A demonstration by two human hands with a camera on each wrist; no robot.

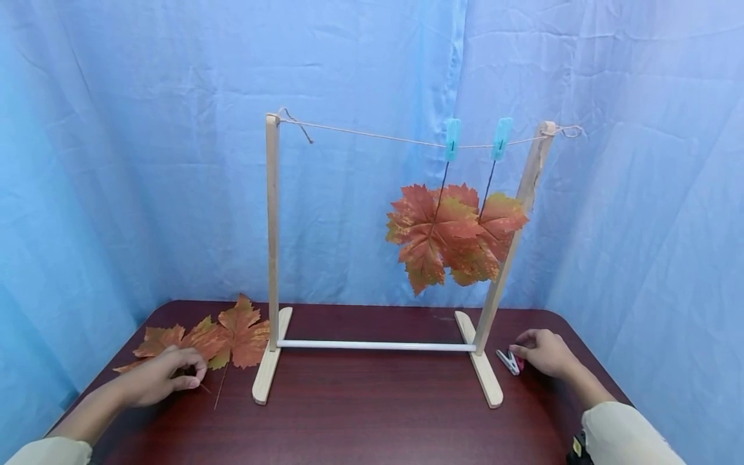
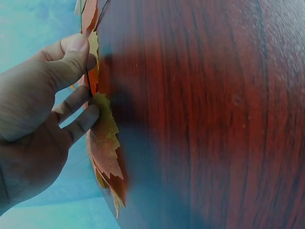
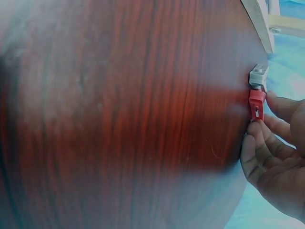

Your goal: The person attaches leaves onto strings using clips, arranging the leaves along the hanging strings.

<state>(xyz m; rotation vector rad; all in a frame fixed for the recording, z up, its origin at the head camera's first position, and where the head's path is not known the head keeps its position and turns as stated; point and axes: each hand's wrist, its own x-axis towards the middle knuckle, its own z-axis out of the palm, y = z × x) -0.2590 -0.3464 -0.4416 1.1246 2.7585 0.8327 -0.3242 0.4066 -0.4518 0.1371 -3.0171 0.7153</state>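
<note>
My left hand (image 1: 165,376) is over the left side of the table, thumb and forefinger pinching the thin dark stem (image 2: 88,78) of an artificial autumn leaf (image 2: 106,138). Beside it another orange-red leaf (image 1: 237,332) lies flat, its stem pointing toward me. At the right, my right hand (image 1: 543,352) grips a red clothespin (image 3: 257,102) between thumb and fingers, low at the tabletop. A white clothespin (image 1: 508,362) lies right against the red one. Two leaves (image 1: 430,232) hang by their stems from the string, held by blue clothespins (image 1: 452,139).
A wooden frame (image 1: 272,232) stands mid-table with a string (image 1: 366,134) tied between its posts. A white bar (image 1: 378,345) joins its feet low down. The dark red table (image 1: 372,413) has rounded far corners, and blue curtains (image 1: 192,161) surround it.
</note>
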